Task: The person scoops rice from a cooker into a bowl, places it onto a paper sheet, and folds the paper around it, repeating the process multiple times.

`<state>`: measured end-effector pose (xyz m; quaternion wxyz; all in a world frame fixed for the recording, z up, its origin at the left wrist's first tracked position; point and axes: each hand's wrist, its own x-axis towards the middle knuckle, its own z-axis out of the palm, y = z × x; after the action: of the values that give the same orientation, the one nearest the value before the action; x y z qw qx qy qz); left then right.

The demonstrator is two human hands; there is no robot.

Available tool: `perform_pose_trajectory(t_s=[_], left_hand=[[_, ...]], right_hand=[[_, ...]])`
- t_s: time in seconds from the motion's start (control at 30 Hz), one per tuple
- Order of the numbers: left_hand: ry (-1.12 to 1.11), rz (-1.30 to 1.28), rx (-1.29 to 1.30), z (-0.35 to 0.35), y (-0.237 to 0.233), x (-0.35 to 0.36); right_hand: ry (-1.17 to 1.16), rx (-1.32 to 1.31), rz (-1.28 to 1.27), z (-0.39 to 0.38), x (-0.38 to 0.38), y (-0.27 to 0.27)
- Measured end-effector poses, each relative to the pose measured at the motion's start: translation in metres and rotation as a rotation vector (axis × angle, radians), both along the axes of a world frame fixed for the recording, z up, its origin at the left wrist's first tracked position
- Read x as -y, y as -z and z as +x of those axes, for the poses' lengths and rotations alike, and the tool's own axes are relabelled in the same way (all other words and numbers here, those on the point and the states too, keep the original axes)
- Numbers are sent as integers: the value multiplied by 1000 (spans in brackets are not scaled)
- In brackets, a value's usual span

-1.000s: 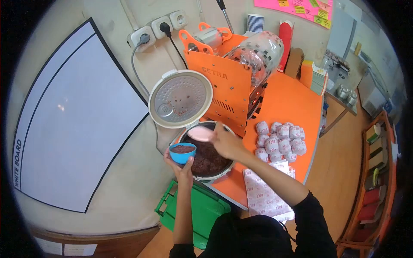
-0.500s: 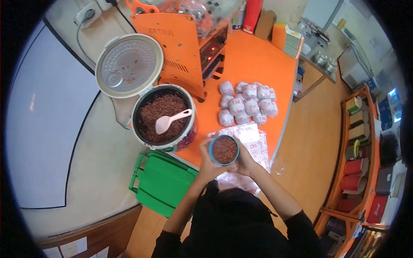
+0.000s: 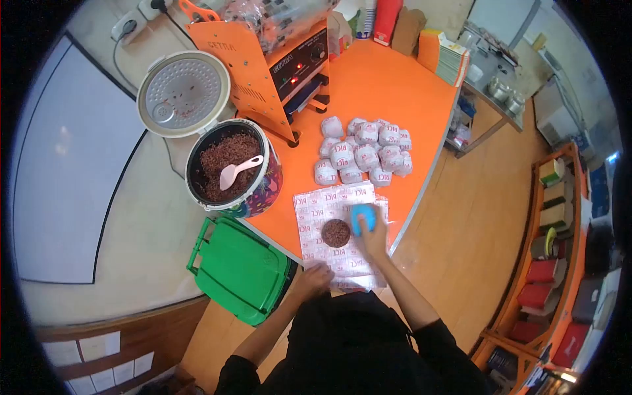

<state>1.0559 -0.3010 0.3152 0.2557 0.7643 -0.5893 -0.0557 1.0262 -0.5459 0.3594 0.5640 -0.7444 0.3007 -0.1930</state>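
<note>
beside the rice (image 3: 336, 233), one hand (image 3: 372, 241) apparently grips a blue cup (image 3: 363, 219).

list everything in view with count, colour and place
table: one, orange, centre
rice portion: one, reddish brown, on the papers
printed papers: several, white with red print, near table edge
blue cup: one, blue, beside the rice portion
wrapped bundles: over a dozen, white with red print, beyond the papers
cooker: one, patterned with white rim, lid open, table's left side
scoop: one, pale pink, inside cooker
machine: one, orange, behind cooker
bin: one, green lid, below cooker
whiteboard: one, white, left wall
hands: two, bare; left by the papers, right at the cup
</note>
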Motion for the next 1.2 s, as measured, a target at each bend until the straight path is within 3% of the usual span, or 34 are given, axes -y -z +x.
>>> perform_pose_trajectory(t_s=[0.07, 0.13, 0.23, 0.33, 0.43, 0.5, 0.57, 0.63, 0.73, 0.97, 1.07, 1.2], left_hand=[[-48, 115, -12, -14, 8, -5], [-120, 22, 24, -19, -6, 1], [-211, -39, 6, -25, -24, 13], [-286, -74, -48, -29, -34, 18], [-355, -98, -71, -31, -34, 19], [-397, -110, -83, -31, -32, 20], [-437, -122, -99, -28, -31, 23], [-451, -105, -125, -26, -31, 24], [-457, -113, -156, -21, -34, 23], [-441, 17, -197, -10, -40, 25], [-419, -110, -183, -10, -64, 32], [-362, -168, -175, -1, -48, 22]], right_hand=[[185, -61, -357, -9, 39, -12], [176, -380, -456, -12, 75, -33], [124, -540, -659, -9, 111, 1], [81, -395, -907, -12, 110, 14], [8, -196, -1050, -22, 75, -6], [-417, 74, -679, -33, 43, -18], [-1021, -46, -680, -36, 19, -20], [-935, 209, -674, -58, -5, -24], [-915, 106, -821, -63, -14, -15], [-856, 114, -852, -54, -23, -15], [-833, 158, -804, -51, -24, -23], [-838, 128, -795, -52, -15, -21]])
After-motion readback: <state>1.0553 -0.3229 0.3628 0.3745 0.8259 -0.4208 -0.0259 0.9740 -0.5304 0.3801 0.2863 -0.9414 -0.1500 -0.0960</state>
